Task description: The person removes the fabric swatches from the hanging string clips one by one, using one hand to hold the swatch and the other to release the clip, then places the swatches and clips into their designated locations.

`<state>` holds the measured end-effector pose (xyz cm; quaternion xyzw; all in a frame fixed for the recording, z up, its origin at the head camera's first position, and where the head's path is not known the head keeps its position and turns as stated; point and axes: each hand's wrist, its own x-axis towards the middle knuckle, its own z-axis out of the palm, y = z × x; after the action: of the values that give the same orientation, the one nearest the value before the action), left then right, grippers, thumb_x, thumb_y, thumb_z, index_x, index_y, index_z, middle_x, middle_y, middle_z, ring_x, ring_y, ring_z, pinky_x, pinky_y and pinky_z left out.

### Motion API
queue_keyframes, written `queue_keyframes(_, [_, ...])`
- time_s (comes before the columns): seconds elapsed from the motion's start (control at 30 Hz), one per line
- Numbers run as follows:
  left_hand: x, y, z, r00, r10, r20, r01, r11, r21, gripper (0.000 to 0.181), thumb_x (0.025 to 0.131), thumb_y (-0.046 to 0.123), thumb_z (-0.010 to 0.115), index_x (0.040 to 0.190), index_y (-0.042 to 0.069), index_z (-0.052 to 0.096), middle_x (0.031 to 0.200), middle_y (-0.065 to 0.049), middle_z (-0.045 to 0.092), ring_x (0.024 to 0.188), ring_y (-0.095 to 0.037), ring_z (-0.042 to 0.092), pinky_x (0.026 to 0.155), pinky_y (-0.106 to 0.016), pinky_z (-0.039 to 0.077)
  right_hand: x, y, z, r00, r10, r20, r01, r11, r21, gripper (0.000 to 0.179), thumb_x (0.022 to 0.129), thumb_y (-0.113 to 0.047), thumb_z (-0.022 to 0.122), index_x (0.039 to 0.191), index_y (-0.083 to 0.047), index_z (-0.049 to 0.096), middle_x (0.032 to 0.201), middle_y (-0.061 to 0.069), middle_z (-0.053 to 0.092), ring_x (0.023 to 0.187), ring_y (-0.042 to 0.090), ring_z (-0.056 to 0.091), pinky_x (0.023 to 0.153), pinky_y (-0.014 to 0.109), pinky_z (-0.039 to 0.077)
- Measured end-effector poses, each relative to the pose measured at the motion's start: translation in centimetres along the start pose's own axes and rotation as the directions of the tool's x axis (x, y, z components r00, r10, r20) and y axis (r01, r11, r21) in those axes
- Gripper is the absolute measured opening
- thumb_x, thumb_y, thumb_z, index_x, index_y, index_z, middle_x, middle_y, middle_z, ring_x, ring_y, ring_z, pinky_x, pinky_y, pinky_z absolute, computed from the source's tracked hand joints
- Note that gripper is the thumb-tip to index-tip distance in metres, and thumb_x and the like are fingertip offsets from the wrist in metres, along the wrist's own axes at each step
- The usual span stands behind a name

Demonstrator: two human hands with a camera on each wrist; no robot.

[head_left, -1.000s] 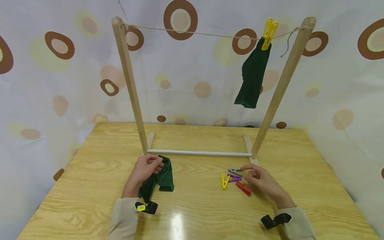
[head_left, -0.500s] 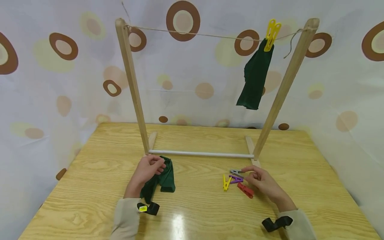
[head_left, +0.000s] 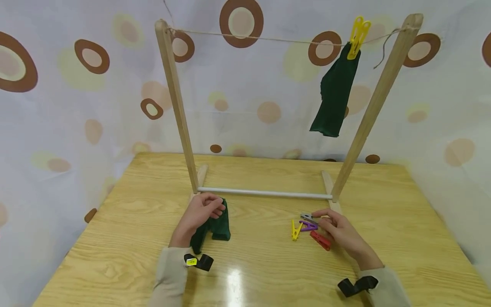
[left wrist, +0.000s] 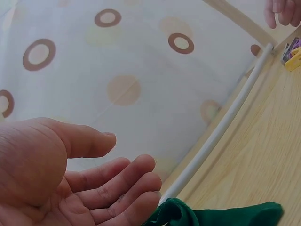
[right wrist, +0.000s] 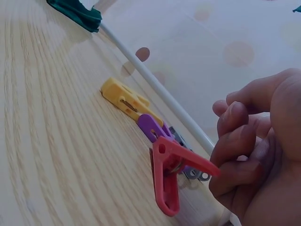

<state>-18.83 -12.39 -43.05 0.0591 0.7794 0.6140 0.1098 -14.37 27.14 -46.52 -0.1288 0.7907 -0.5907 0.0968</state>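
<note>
My left hand (head_left: 201,213) is over a crumpled dark green cloth (head_left: 221,228) on the table, below the frame's left post. In the left wrist view its fingers are loosely bent and hold nothing, with part of the cloth beneath them. My right hand (head_left: 341,232) hovers beside several clothespins at the right, its fingers loosely curled round nothing. Nearest it are a grey clothespin (head_left: 307,216) and a red clothespin (right wrist: 164,174). A purple clothespin (head_left: 308,226) and a yellow clothespin (head_left: 296,230) lie just left of these.
A wooden frame with a left post (head_left: 176,102), a right post (head_left: 377,106) and a white bottom rod (head_left: 264,193) stands on the table (head_left: 264,264). Along its top runs a string (head_left: 261,38). Near the right, a yellow clothespin (head_left: 358,38) holds a green cloth (head_left: 335,94) on it.
The head view has shifted slightly, so everything appears farther right. My left hand now covers more of the crumpled cloth's top. The right hand stays by the clothespins.
</note>
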Motion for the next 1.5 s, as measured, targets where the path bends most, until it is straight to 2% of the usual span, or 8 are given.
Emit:
queue_keyframes(0.23, [-0.1,0.1,0.0,1.0,0.001,0.019,-0.001,1.0,0.014,0.031,0.1,0.015,0.052,0.117,-0.009,0.058,0.099,-0.021,0.069,0.086,-0.027,0.067,0.076,-0.033,0.055,-0.1,-0.2,0.3,1.0,-0.023,-0.009,0.023,0.999,0.025,0.032,0.104,-0.013,0.042,0.121,0.013,0.047,0.065,-0.006,0.043,0.05,0.01,0.033,0.044,0.037,0.028])
queue_keyframes(0.5, [0.1,0.5,0.2,0.999,0.034,0.008,-0.034,0.999,-0.003,0.027,0.099,0.013,0.052,0.111,-0.01,0.06,0.097,-0.024,0.068,0.083,-0.027,0.067,0.073,-0.03,0.056,-0.2,-2.0,-0.3,0.992,-0.129,-0.012,0.13,0.991,0.018,0.024,0.105,-0.013,0.037,0.119,-0.022,0.055,0.067,-0.005,0.041,0.051,0.023,0.027,0.045,0.038,0.024])
queue_keyframes(0.8, [0.8,1.8,1.9,0.993,0.101,0.065,-0.103,0.994,0.029,0.023,0.099,0.013,0.054,0.107,-0.007,0.06,0.095,-0.023,0.068,0.085,-0.033,0.066,0.072,-0.03,0.055,0.1,-4.7,-0.3,0.977,-0.212,-0.018,0.211,0.977,-0.038,0.025,0.105,-0.009,0.036,0.121,-0.015,0.054,0.061,0.003,0.037,0.048,0.021,0.028,0.042,0.035,0.027])
queue_keyframes(0.93, [1.3,2.8,2.7,0.99,0.115,0.079,-0.119,0.992,0.046,0.021,0.099,0.015,0.054,0.11,-0.003,0.059,0.095,-0.021,0.068,0.079,-0.023,0.066,0.076,-0.036,0.056,0.5,-5.8,-1.0,0.963,-0.269,-0.012,0.268,0.961,-0.063,0.025,0.104,-0.006,0.035,0.12,-0.014,0.053,0.063,0.004,0.038,0.05,0.022,0.029,0.043,0.034,0.028])
queue_keyframes(1.03, [1.8,3.9,3.2,0.991,0.115,0.068,-0.118,0.992,0.05,0.02,0.098,0.015,0.055,0.109,-0.001,0.059,0.095,-0.021,0.068,0.075,-0.015,0.064,0.077,-0.039,0.056,0.9,-6.9,-1.8,0.955,-0.295,-0.007,0.294,0.952,-0.087,0.028,0.104,-0.005,0.035,0.119,-0.019,0.054,0.063,0.002,0.039,0.05,0.02,0.031,0.044,0.033,0.028])
queue_keyframes(1.23, [2.8,5.8,4.4,0.99,0.137,0.04,-0.139,0.989,0.059,0.016,0.097,0.016,0.057,0.104,0.002,0.061,0.095,-0.018,0.068,0.076,-0.016,0.064,0.078,-0.041,0.056,1.6,-9.7,-3.6,0.938,-0.343,-0.042,0.334,0.932,-0.141,0.031,0.103,-0.003,0.037,0.118,-0.023,0.056,0.064,0.0,0.04,0.051,0.018,0.034,0.045,0.033,0.029])
queue_keyframes(1.4, [2.9,7.2,4.9,0.988,0.156,-0.013,-0.156,0.988,-0.012,0.015,0.097,0.016,0.057,0.103,0.003,0.062,0.097,-0.015,0.068,0.085,-0.024,0.066,0.083,-0.043,0.054,2.4,-12.3,-4.4,0.931,-0.357,-0.076,0.337,0.92,-0.201,0.029,0.103,-0.004,0.039,0.117,-0.023,0.056,0.067,-0.001,0.041,0.054,0.016,0.037,0.045,0.031,0.029])
queue_keyframes(1.5, [3.0,8.1,5.3,0.982,0.181,-0.051,-0.184,0.98,-0.07,0.015,0.097,0.016,0.057,0.101,0.002,0.062,0.098,-0.013,0.067,0.085,-0.021,0.065,0.084,-0.042,0.055,3.0,-13.8,-4.6,0.913,-0.394,-0.102,0.362,0.901,-0.238,0.029,0.102,-0.003,0.041,0.115,-0.024,0.056,0.068,-0.001,0.042,0.056,0.014,0.039,0.046,0.029,0.031])
